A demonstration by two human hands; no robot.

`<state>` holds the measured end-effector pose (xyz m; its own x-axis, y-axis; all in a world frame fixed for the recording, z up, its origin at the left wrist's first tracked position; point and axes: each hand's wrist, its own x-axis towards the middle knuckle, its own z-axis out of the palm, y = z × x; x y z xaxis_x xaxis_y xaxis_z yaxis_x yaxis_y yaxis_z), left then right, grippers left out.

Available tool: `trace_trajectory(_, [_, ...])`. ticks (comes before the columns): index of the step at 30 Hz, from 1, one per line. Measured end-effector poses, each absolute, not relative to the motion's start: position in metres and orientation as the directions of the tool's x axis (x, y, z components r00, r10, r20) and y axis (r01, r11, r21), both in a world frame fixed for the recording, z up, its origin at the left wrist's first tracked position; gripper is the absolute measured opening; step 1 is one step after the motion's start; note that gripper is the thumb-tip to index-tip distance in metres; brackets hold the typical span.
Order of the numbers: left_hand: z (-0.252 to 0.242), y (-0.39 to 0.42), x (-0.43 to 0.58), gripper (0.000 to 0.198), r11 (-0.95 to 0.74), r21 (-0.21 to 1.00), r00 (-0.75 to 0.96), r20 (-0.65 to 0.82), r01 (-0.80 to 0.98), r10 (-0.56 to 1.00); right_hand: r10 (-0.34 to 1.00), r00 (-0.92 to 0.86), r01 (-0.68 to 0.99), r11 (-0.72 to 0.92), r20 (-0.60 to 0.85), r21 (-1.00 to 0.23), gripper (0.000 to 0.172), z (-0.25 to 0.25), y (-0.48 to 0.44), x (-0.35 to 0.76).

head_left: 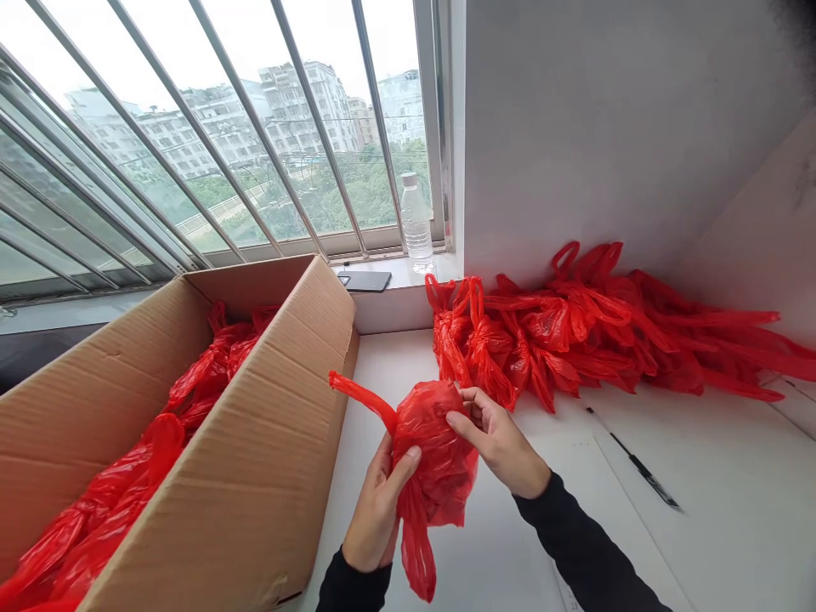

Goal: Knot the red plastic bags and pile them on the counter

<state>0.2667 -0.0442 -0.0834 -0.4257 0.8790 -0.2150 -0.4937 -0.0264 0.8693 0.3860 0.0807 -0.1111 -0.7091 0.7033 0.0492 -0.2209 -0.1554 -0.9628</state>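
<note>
Between my two hands, above the white table, is a crumpled red plastic bag. My left hand grips its left side, thumb on top and the other fingers underneath. At the upper right edge my right hand pinches the plastic between thumb and fingers. One twisted handle sticks out to the upper left, and another loose end hangs below. What the bag contains, if anything, cannot be made out.
A cardboard box of red bags stands on the left. More knotted red bags are heaped along the wall. A pen lies right, by paper. On the sill are a phone and a clear bottle.
</note>
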Motion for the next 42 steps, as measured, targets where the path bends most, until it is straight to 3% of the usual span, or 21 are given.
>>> trace_trajectory(4, [-0.078,-0.045,0.262,0.040,-0.005,0.808,-0.378,-0.270,-0.590,0.885,0.724,-0.689,-0.265,-0.209,0.033,-0.941,0.024,-0.106,0.082,0.389])
trace_trajectory(10, [-0.097,-0.045,0.264,0.040,0.042,0.831,-0.302,-0.249,-0.555,0.920,0.641,-0.767,-0.302,-0.398,-0.027,-0.866,0.035,-0.101,0.079,0.388])
trace_trajectory(16, [-0.106,-0.042,0.272,0.038,0.004,0.873,-0.361,-0.206,-0.488,0.910,0.699,-0.715,-0.198,-0.231,-0.022,-0.953,0.038,-0.114,0.081,0.386])
trace_trajectory(19, [-0.099,-0.041,0.267,0.038,-0.033,0.862,-0.415,-0.210,-0.505,0.885,0.729,-0.683,-0.131,-0.186,-0.047,-0.974,0.048,-0.118,0.083,0.388])
trace_trajectory(25, [-0.091,-0.038,0.266,0.040,-0.078,0.909,-0.520,-0.163,-0.410,0.839,0.447,-0.895,-0.138,-0.284,-0.004,-0.949,0.081,-0.105,0.071,0.392])
trace_trajectory(27, [-0.089,-0.037,0.270,0.051,-0.089,0.917,-0.517,-0.137,-0.388,0.845,0.479,-0.877,-0.178,-0.246,0.040,-0.953,0.071,-0.100,0.067,0.389])
trace_trajectory(30, [-0.088,-0.037,0.275,0.069,-0.120,0.918,-0.555,-0.120,-0.377,0.823,0.591,-0.801,-0.236,-0.171,0.092,-0.957,0.039,-0.097,0.067,0.386])
trace_trajectory(32, [-0.091,-0.039,0.273,0.072,-0.106,0.932,-0.576,-0.121,-0.346,0.808,0.637,-0.767,-0.248,-0.173,0.084,-0.953,0.032,-0.099,0.069,0.385])
trace_trajectory(38, [-0.115,-0.049,0.267,0.051,0.038,0.972,-0.617,-0.178,-0.234,0.766,0.763,-0.647,-0.354,-0.277,0.019,-0.893,0.028,-0.108,0.074,0.385])
trace_trajectory(42, [-0.121,-0.053,0.278,0.040,0.049,0.936,-0.388,-0.191,-0.347,0.902,0.778,-0.627,-0.438,-0.404,-0.050,-0.803,0.026,-0.107,0.077,0.386])
